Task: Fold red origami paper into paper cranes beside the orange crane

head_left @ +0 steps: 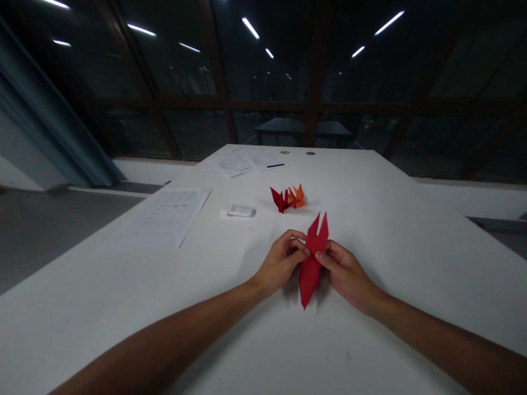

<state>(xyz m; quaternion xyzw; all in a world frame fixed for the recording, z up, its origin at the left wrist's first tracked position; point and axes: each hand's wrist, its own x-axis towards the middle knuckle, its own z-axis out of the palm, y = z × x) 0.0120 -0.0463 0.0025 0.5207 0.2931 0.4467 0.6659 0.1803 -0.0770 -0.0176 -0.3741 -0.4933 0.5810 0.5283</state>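
Note:
Between my two hands is a red folded paper [311, 274], long and narrow, with two thin points at its far end and one broader point toward me. My left hand [284, 258] pinches its left edge between thumb and fingers. On the opposite edge, my right hand [343, 269] grips with its thumb on top and the fingers partly hidden behind the paper. Just beyond stand a dark red origami figure [281, 201] and an orange origami figure [298, 196], side by side and overlapping in view.
A white tube-like item [237, 211] lies left of the origami figures. Printed sheets [164, 216] cover part of the white table's [391, 230] left side. Farther back are more papers [234, 163], a black pen [275, 165] and two small round objects [310, 153]. Dark windows rise behind.

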